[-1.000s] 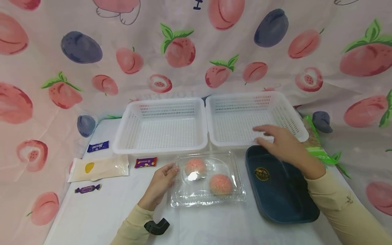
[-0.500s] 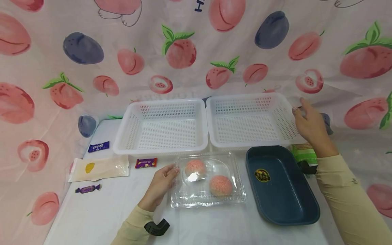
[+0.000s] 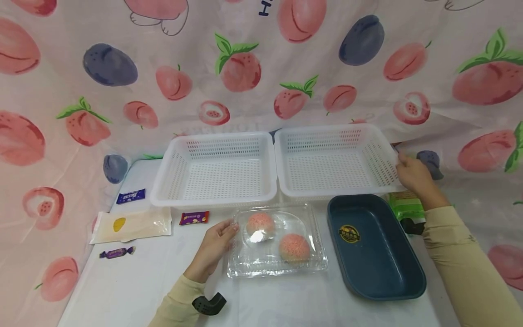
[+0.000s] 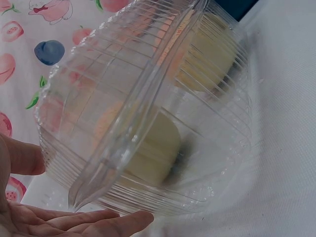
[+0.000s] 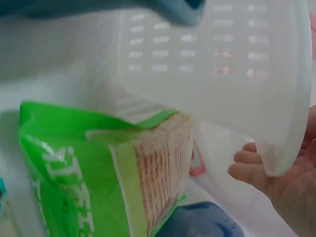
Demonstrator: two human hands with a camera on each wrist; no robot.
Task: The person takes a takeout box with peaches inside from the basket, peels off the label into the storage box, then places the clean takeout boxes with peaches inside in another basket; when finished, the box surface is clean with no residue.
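Observation:
My left hand (image 3: 213, 247) holds the left side of a clear plastic container (image 3: 265, 265). In the left wrist view, the thumb is at the container's crimped edge (image 4: 43, 133) and the fingers lie along its other side. Two round buns with pink crumbly tops, one bun (image 3: 260, 225) farther back and another bun (image 3: 295, 247) nearer, sit inside. My right hand (image 3: 416, 175) grips the right rim of the right white plastic basket (image 3: 341, 192). From the right wrist, its fingers (image 5: 252, 173) show under the basket's overhanging rim; the thumb is hidden there.
A second white basket (image 3: 212, 202) stands beside the first. In front is a dark blue tray (image 3: 384, 259), with a green bag (image 3: 408, 206) partly behind my right wrist. At left lie a pale packet (image 3: 143, 225), a blue snack (image 3: 130, 196), a purple-red snack (image 3: 194, 217) and a twisted candy (image 3: 117, 252).
My right hand has moved from over the basket's front right, out past its right side, and has come down onto the right rim. The left hand and the container stay put.

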